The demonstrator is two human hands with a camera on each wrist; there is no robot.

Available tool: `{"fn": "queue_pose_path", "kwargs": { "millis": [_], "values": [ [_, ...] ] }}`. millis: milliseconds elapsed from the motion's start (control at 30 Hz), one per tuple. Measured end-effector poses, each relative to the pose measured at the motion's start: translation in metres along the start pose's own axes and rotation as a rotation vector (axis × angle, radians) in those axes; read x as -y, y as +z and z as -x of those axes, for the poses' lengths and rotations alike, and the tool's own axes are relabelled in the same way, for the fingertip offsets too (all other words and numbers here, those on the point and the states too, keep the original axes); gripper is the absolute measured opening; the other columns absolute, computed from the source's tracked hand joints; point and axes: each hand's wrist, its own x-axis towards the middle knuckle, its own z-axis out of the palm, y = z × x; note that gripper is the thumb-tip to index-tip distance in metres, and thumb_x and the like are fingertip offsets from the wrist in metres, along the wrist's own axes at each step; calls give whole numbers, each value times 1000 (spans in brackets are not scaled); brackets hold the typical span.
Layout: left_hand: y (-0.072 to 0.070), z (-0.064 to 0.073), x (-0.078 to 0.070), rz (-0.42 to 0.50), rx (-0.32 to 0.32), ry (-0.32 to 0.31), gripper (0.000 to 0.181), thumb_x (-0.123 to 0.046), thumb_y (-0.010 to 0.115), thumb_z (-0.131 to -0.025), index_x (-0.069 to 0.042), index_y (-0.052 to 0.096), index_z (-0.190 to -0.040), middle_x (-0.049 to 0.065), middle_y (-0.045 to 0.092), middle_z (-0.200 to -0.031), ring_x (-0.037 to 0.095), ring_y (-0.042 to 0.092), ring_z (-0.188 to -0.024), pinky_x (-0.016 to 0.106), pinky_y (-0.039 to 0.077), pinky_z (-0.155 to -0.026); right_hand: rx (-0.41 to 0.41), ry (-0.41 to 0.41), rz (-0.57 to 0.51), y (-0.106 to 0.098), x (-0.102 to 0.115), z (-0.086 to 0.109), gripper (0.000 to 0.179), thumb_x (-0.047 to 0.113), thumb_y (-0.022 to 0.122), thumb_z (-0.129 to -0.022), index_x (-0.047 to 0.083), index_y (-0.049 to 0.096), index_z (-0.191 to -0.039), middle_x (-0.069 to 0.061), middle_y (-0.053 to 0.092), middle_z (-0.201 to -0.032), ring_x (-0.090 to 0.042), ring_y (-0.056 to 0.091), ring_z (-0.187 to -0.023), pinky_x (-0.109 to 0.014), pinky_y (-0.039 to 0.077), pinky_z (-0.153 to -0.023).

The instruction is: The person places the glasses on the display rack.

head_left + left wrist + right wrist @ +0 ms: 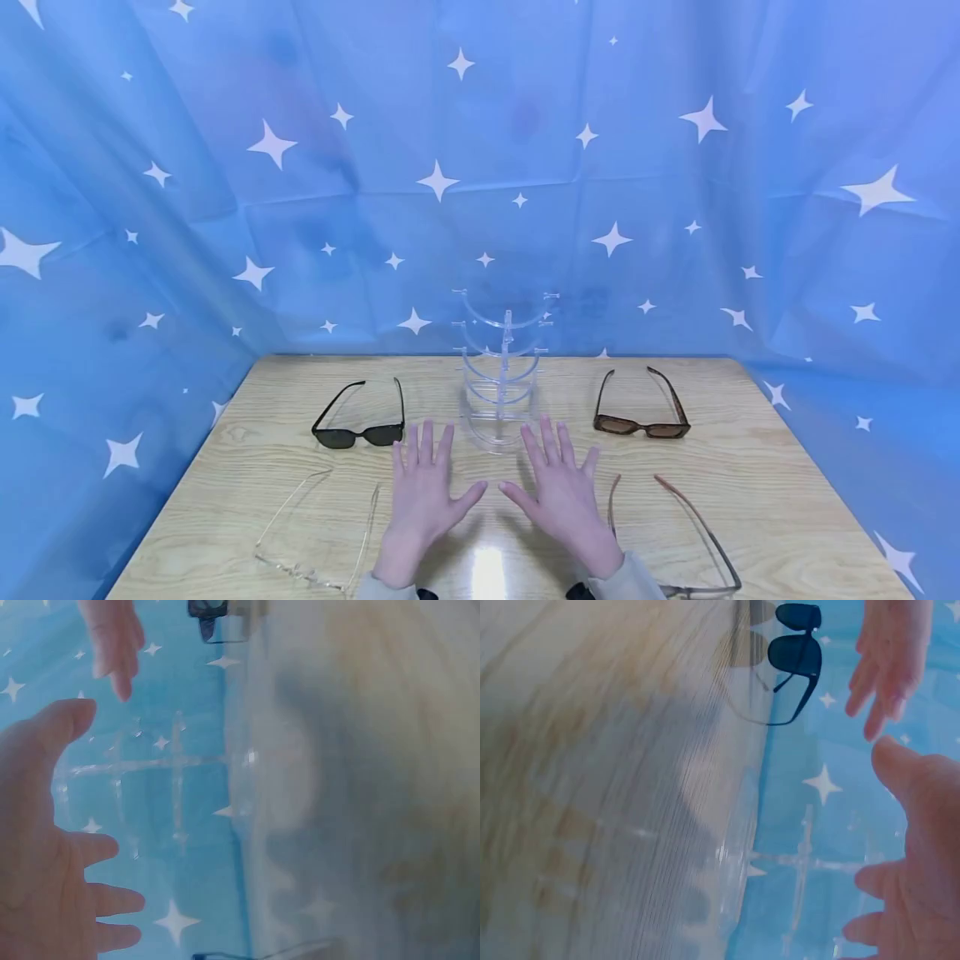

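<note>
Both hands hover palm down over the front middle of the wooden table, holding nothing. My left hand (422,504) has its fingers straight and spread, thumb toward the other hand. The right hand (561,500) mirrors it, fingers straight, thumb pointing inward. Just beyond the fingertips stands a clear tiered glasses display stand (507,367) with curved arms and no glasses on it. Black sunglasses (358,436) lie left of it, near the left fingertips. Tortoiseshell sunglasses (641,427) lie to its right. Thin-framed clear eyeglasses (300,571) are beside the left wrist; dark-framed eyeglasses (705,533) with brownish temples are beside the right.
The light wooden table (787,517) ends at a back edge behind the stand. A blue curtain (510,150) with white stars hangs behind and along both sides. A bright reflection shows on the tabletop between the wrists.
</note>
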Motion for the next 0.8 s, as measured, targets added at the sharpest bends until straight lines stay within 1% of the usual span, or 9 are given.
{"fn": "queue_pose_path", "kwargs": {
  "millis": [133, 233, 300, 400, 567, 800],
  "values": [
    [-13, 5, 7, 33, -14, -18, 87, -63, 58, -79, -7, 38, -142, 26, 30, -145, 45, 18, -136, 63, 13, -108, -14, -13, -45, 1, 8, -2, 79, 54, 63, -82, 12, 37, -144, -19, 27, -148, -42, 27, -133, -76, 18, -95],
    [-22, 9, 13, 47, -18, -34, 86, -61, 60, -79, -6, 38, -142, 27, 31, -145, 45, 20, -135, 63, 14, -107, -33, -32, -72, 5, 17, -2, 75, 49, 65, -82, 9, 40, -141, -21, 33, -145, -43, 35, -129, -74, 25, -94],
    [-28, 11, 17, 51, -23, -45, 86, -60, 61, -79, -6, 39, -141, 27, 32, -144, 45, 21, -135, 64, 15, -107, -51, -59, -92, 8, 23, -2, 72, 45, 66, -83, 7, 42, -139, -23, 37, -143, -44, 39, -126, -72, 30, -92],
    [-34, 14, 25, 42, -37, -54, 85, -58, 62, -79, -5, 38, -141, 27, 35, -142, 45, 24, -134, 64, 17, -106, -86, -108, -125, 11, 31, -3, 69, 39, 68, -82, 3, 45, -136, -24, 42, -139, -43, 44, -122, -65, 38, -93],
    [-44, 21, 41, 24, -71, -74, 83, -55, 63, -79, -3, 40, -140, 28, 40, -138, 46, 30, -131, 65, 22, -104, -144, -186, -204, 15, 43, -5, 64, 29, 71, -80, -3, 48, -130, -27, 49, -129, -41, 50, -115, -53, 44, -94],
    [-55, 31, 63, 16, -106, -100, 78, -49, 65, -81, 0, 42, -137, 29, 43, -135, 47, 35, -127, 67, 26, -99, -175, -216, -336, 21, 64, -1, 55, 22, 73, -78, -3, 53, -123, -22, 58, -118, -37, 57, -106, -46, 53, -81]
  ]
}}
